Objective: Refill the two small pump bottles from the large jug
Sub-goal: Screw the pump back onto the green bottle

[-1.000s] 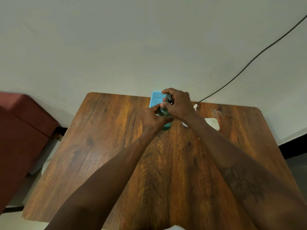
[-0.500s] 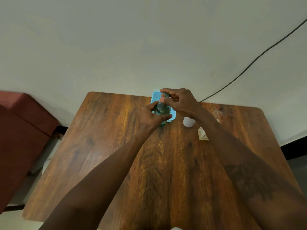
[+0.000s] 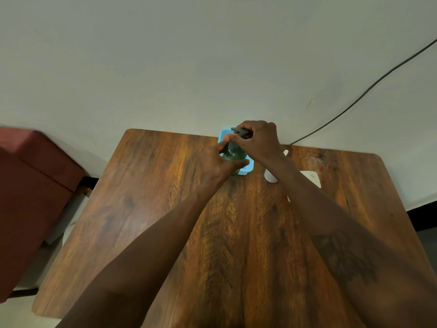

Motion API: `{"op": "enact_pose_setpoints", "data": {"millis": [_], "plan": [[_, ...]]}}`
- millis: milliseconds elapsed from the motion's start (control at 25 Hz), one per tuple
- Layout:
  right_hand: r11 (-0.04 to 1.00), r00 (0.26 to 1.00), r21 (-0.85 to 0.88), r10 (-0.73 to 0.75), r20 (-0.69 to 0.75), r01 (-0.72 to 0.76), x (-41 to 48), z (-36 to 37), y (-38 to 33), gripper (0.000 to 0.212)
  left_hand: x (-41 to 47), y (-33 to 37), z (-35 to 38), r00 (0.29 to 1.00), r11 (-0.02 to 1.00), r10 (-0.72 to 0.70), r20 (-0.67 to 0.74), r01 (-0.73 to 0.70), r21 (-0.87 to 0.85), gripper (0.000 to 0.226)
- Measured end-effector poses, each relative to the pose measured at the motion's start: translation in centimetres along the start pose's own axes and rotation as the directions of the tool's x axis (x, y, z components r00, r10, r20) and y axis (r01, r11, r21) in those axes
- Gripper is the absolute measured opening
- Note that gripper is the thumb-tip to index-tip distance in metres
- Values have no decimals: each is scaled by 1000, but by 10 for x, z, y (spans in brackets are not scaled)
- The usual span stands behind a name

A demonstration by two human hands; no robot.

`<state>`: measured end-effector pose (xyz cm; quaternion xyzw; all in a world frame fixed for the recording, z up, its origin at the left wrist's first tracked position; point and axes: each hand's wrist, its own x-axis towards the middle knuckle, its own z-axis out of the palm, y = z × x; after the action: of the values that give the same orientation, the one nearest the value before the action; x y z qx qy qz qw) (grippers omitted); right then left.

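At the bench's (image 3: 146,209) far edge: both hands on one green pump bottle (image 3: 233,153).

From the left: red seat (image 3: 30,185) beside bench; left hand (image 3: 216,165) clamped round bottle body, in front of blue basket (image 3: 248,168); right hand (image 3: 259,140) closed on grey pump head (image 3: 238,131); white bottle (image 3: 270,176) just right, partly hidden by forearm; black cable (image 3: 354,102) along wall.

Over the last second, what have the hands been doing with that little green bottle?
The right hand has turned on the grey pump top, its nozzle now pointing left past the fingers, as if unscrewing it. The left hand keeps its hold on the green bottle and has barely shifted. The bottle stays in front of the blue basket on the table; the white bottle has not moved.
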<state>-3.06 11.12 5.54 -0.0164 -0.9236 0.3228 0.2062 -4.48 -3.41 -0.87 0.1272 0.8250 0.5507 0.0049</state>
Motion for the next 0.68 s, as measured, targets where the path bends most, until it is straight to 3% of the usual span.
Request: {"op": "enact_pose_setpoints", "data": {"millis": [160,440,680], "plan": [[1000,980,-5,13,199,-12,7,0,17,52,19,-14,4,1000,999,-4,21,5,-40,77],[997,994,-18,73,82,-72,37,21,42,41,65,-28,21,993,997,-63,96,58,55,101],[993,990,-31,112,85,-110,67,48,75,42,97,-47,30,985,998,-50,164,41,55,56]]}}
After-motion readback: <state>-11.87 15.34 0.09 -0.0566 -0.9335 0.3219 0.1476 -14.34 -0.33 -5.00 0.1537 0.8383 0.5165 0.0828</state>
